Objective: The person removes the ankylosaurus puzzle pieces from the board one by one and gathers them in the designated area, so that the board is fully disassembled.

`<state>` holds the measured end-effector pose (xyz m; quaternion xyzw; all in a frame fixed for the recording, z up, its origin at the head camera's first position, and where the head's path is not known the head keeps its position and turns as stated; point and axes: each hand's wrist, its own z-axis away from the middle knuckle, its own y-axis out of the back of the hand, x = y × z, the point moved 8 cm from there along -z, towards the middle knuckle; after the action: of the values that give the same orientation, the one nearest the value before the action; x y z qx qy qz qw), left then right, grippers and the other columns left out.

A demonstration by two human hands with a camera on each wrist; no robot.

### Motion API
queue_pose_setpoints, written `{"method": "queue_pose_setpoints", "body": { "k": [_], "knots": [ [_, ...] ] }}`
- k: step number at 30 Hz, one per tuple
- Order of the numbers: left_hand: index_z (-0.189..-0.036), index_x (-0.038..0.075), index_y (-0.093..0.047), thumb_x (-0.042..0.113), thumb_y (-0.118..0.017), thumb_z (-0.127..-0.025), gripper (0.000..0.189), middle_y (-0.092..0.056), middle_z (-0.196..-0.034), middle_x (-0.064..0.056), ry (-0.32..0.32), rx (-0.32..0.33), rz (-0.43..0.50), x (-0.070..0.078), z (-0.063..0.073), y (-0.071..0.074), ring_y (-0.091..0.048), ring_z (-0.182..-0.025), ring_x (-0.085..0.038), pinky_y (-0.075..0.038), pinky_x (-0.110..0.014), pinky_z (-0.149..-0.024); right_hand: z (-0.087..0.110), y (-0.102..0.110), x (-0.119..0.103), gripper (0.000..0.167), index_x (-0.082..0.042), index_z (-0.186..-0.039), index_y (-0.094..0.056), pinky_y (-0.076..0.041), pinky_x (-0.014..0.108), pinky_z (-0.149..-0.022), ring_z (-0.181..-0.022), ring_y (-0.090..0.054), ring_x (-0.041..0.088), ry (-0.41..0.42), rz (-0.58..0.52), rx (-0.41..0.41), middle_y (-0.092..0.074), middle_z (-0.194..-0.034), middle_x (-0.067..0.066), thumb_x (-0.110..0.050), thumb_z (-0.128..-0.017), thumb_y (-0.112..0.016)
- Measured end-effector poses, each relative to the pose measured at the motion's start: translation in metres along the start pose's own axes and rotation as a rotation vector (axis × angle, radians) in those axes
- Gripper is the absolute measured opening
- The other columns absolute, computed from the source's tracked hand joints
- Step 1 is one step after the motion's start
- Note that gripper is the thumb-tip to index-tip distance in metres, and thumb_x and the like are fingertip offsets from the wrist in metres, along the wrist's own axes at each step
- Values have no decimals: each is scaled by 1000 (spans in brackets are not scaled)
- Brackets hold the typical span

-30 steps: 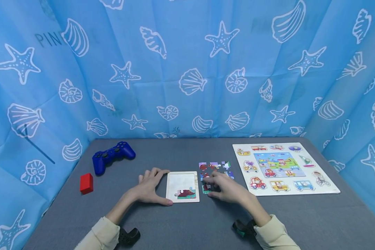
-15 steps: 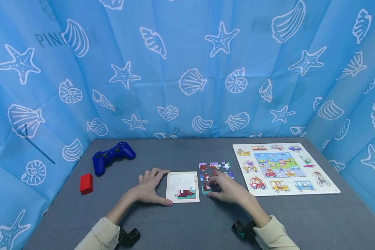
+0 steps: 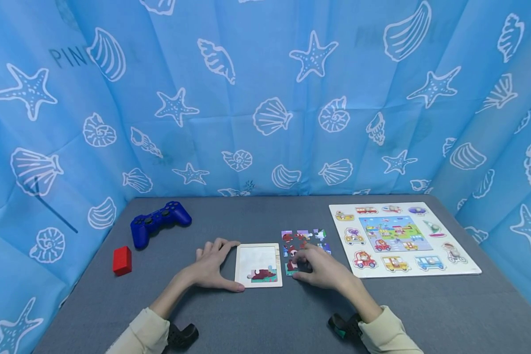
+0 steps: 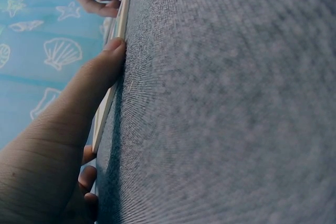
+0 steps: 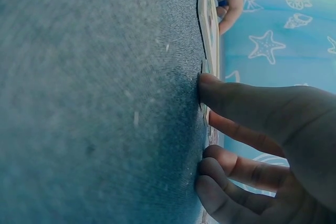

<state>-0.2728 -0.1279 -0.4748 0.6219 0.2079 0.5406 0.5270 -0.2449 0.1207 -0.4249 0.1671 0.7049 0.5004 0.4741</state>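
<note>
A shallow wooden puzzle tray (image 3: 256, 257) lies on the table with a few joined pieces (image 3: 263, 274) in its lower right corner, showing a brown animal on green. My left hand (image 3: 212, 264) holds the tray at its left side, thumb at the near corner and index finger at the far corner. To the right of the tray, several loose jigsaw pieces (image 3: 301, 236) lie in rough rows. With thumb and index finger, my right hand (image 3: 320, 267) grips a green-edged jigsaw piece (image 3: 290, 267) low on the table. In the right wrist view, its thumb (image 5: 215, 88) is at the piece's near edge.
At the right lies a large white peg puzzle board (image 3: 404, 267) with vehicle pictures. A blue game controller (image 3: 160, 222) and a red block (image 3: 122, 260) are on the left. Behind the grey table (image 3: 256, 319) hangs a blue curtain (image 3: 256, 98) with shell prints.
My right hand's fingers have drawn in and shifted slightly left, uncovering more of the loose pieces. The gripped piece has slid a little left. My left hand and the tray have stayed put.
</note>
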Motion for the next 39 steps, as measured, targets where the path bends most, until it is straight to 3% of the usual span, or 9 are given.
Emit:
{"method": "queue_pose_setpoints", "body": {
  "k": [4,7,9,11,16,25,29,32,39],
  "knots": [
    [-155,29,-39,75,-82,-63,112,-43,-144,-5,1,1,-1,0,-1,0,-37,-110,-24,-21,-38,-79,0,1,1,25,-9,-107,-75,-46,33,-77,-89,-54,14,-10,9,-3,-65,-99,4,-23,-87,-81],
    [-155,29,-39,75,-82,-63,112,-43,-145,-6,2,2,-3,0,-1,0,-37,-111,-25,-21,-38,-79,0,1,0,26,-9,-109,-75,-52,46,-89,-109,-63,29,-29,13,3,-68,-109,9,-22,-88,-81],
    [-155,29,-38,75,-83,-63,112,-43,-145,-6,3,2,-4,0,-1,1,-37,-111,-25,-21,-38,-79,1,2,-1,27,-9,-110,-75,-50,55,-96,-123,-60,41,-31,18,15,-69,-114,13,-22,-87,-81],
    [-155,29,-39,74,-83,-63,112,-43,-145,-6,3,1,-4,0,0,1,-37,-111,-24,-21,-38,-79,0,4,-3,28,-9,-112,-76,-52,51,-93,-120,-62,39,-24,24,26,-69,-112,12,-23,-87,-81],
    [-156,28,-39,74,-83,-64,112,-43,-146,-6,3,-2,-5,0,0,1,-37,-110,-24,-21,-38,-79,-4,6,-12,29,-9,-112,-76,-49,33,-75,-87,-58,15,10,49,46,-68,-101,4,-22,-87,-82],
    [-155,25,-39,77,-81,-62,115,-45,-142,-8,-25,35,-4,-2,0,0,-37,-107,-24,-20,-39,-77,-12,3,-30,33,-6,-117,-75,-52,53,-97,-117,-65,33,37,46,44,-72,-119,12,-23,-89,-80],
    [-156,28,-38,79,-80,-61,115,-44,-143,-7,-18,32,-18,-3,-1,-1,-36,-108,-24,-20,-38,-77,-17,0,-40,31,-4,-117,-74,-54,44,-90,-108,-66,30,72,31,29,-72,-115,13,-19,-90,-78],
    [-156,28,-38,77,-81,-62,114,-44,-144,-7,-4,18,-18,-3,-2,-1,-37,-110,-24,-21,-38,-78,-20,-3,-46,30,-3,-117,-74,-49,31,-74,-88,-60,20,88,6,5,-71,-108,11,-16,-90,-77],
    [-156,29,-38,75,-83,-63,113,-43,-144,-7,-5,16,-16,-3,-1,-1,-37,-110,-24,-21,-38,-78,-27,-13,-53,33,-5,-120,-74,-45,27,-72,-86,-57,17,70,-9,-42,-69,-109,10,-19,-90,-78]
  ]
}}
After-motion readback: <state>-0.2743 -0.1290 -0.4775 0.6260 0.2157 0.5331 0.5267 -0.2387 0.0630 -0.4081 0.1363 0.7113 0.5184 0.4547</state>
